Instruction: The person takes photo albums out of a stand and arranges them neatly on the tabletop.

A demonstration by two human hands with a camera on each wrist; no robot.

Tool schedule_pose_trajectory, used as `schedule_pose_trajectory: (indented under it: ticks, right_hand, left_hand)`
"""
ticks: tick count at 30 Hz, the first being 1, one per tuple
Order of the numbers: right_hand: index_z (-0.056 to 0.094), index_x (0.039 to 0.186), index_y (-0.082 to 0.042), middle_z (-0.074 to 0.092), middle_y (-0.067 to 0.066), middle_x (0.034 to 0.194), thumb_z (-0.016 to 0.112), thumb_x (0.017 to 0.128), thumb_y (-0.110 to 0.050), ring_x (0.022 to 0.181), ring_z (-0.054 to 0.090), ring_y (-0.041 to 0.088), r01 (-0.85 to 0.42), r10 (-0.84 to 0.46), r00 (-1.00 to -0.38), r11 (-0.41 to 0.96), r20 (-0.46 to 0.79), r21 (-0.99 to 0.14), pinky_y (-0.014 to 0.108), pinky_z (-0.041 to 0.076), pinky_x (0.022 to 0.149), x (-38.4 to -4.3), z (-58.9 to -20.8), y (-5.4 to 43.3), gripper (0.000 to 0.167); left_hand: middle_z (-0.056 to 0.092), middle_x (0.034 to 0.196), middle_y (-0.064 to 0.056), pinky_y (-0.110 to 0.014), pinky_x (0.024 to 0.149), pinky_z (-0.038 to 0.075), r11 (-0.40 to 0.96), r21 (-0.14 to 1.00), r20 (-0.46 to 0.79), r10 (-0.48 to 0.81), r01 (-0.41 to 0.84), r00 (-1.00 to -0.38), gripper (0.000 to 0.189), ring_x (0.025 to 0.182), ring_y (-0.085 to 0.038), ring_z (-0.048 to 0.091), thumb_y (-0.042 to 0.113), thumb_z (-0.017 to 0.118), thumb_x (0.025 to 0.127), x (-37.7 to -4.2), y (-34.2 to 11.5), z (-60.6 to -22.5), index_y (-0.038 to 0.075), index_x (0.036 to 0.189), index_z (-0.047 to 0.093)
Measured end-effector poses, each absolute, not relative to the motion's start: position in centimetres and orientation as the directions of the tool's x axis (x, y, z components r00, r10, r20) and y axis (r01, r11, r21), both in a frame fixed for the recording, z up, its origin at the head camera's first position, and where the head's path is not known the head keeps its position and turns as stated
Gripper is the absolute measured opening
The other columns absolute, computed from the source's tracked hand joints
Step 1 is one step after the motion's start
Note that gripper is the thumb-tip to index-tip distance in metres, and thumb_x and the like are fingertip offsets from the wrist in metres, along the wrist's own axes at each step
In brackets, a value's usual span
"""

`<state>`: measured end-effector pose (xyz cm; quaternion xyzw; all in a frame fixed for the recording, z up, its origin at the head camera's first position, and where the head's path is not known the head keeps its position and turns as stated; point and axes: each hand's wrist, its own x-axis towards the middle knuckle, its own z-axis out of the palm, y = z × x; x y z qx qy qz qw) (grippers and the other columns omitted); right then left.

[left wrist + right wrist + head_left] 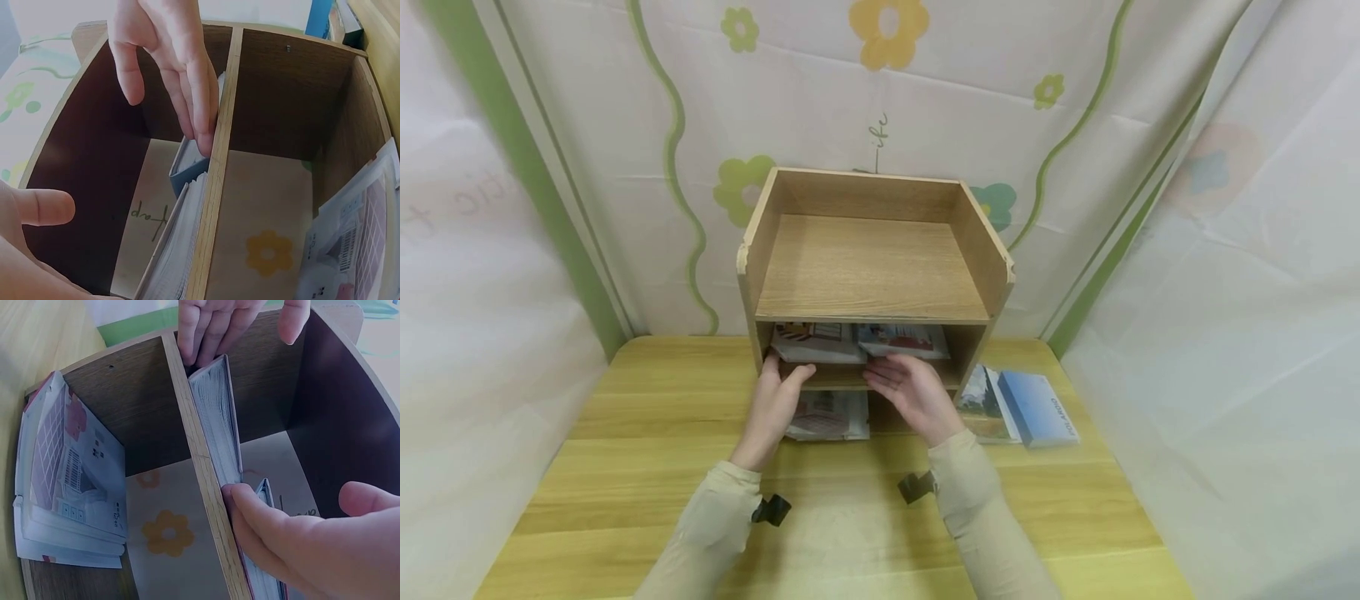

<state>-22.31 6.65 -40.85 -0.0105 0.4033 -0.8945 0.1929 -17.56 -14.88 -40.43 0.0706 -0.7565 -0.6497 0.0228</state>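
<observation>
Head view: left book (818, 342) and right book (913, 340) lie side by side inside the shelf (868, 267), left hand (773, 408) and right hand (917, 396) before them. Left wrist: right fingers extended at the right book. Right wrist: left fingers loosely straight by the left book; even, flat-fingered nudges should square both.

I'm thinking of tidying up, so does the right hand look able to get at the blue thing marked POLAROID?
Likely yes. The right hand doesn't look closed round anything, and the blue thing lies uncovered, outside the shelf unit on its right-hand side.
</observation>
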Motion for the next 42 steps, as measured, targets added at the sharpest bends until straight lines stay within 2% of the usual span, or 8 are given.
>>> schedule_pose_trajectory:
  ticks: [14, 21, 29, 35, 40, 42]
  right_hand:
    - [0.023, 0.139, 0.019, 0.024, 0.041, 0.146, 0.038, 0.103, -0.004, 0.137, 0.027, 0.050, 0.344, -0.372, -0.919, -0.595, -0.131, -0.726, 0.050, 0.029, 0.114, -22.8, -41.0, 6.8, 0.045]
    - [0.029, 0.133, 0.018, 0.022, 0.042, 0.146, 0.038, 0.103, -0.003, 0.138, 0.024, 0.050, 0.344, -0.364, -0.921, -0.598, -0.137, -0.724, 0.050, 0.027, 0.115, -23.0, -41.0, 6.9, 0.038]
    - [0.028, 0.136, 0.020, 0.027, 0.042, 0.144, 0.039, 0.103, -0.003, 0.136, 0.030, 0.050, 0.350, -0.382, -0.913, -0.558, -0.141, -0.752, 0.050, 0.032, 0.113, -23.5, -41.2, 7.2, 0.041]
    - [0.026, 0.138, 0.016, 0.030, 0.041, 0.143, 0.040, 0.104, -0.008, 0.134, 0.033, 0.050, 0.359, -0.396, -0.906, -0.526, -0.151, -0.771, 0.049, 0.035, 0.111, -23.8, -41.4, 7.6, 0.043]
    - [0.030, 0.132, 0.010, 0.030, 0.042, 0.142, 0.041, 0.104, -0.011, 0.132, 0.035, 0.052, 0.359, -0.411, -0.900, -0.500, -0.149, -0.788, 0.051, 0.038, 0.109, -24.0, -41.4, 8.0, 0.037]
    - [0.031, 0.134, 0.012, 0.029, 0.043, 0.142, 0.042, 0.104, -0.012, 0.131, 0.036, 0.052, 0.368, -0.421, -0.894, -0.499, -0.151, -0.785, 0.051, 0.038, 0.108, -24.1, -41.4, 8.1, 0.040]
  left_hand:
    - [-0.003, 0.161, -0.017, -0.047, 0.119, 0.014, 0.204, 0.973, -0.074, -0.158, -0.106, -0.985, 0.091, 0.147, -0.028, 0.003, 0.036, 0.055, 0.098, -18.0, -14.5, -40.2, 0.001, 0.155, -0.006]
    - [-0.002, 0.161, -0.019, -0.046, 0.119, 0.013, 0.225, 0.969, -0.062, -0.170, -0.100, -0.983, 0.090, 0.146, -0.030, 0.003, 0.034, 0.055, 0.098, -18.0, -14.3, -40.2, 0.000, 0.154, -0.006]
    - [-0.001, 0.161, -0.019, -0.047, 0.119, 0.014, 0.216, 0.971, -0.069, -0.166, -0.105, -0.984, 0.090, 0.147, -0.030, 0.004, 0.035, 0.055, 0.098, -17.9, -14.3, -40.2, 0.001, 0.155, -0.006]
    - [-0.002, 0.162, -0.017, -0.047, 0.119, 0.016, 0.201, 0.976, -0.055, -0.141, -0.083, -0.988, 0.091, 0.146, -0.030, 0.005, 0.038, 0.056, 0.098, -17.8, -14.4, -40.4, 0.002, 0.155, -0.006]
    - [-0.002, 0.160, -0.023, -0.049, 0.118, 0.018, 0.252, 0.967, 0.001, -0.140, -0.034, -0.990, 0.091, 0.145, -0.036, 0.007, 0.033, 0.056, 0.098, -17.3, -14.2, -40.4, -0.004, 0.153, -0.006]
    - [0.000, 0.159, -0.026, -0.051, 0.117, 0.018, 0.287, 0.958, 0.021, -0.145, -0.022, -0.989, 0.090, 0.145, -0.038, 0.008, 0.031, 0.056, 0.098, -16.9, -14.1, -40.5, -0.006, 0.153, -0.005]
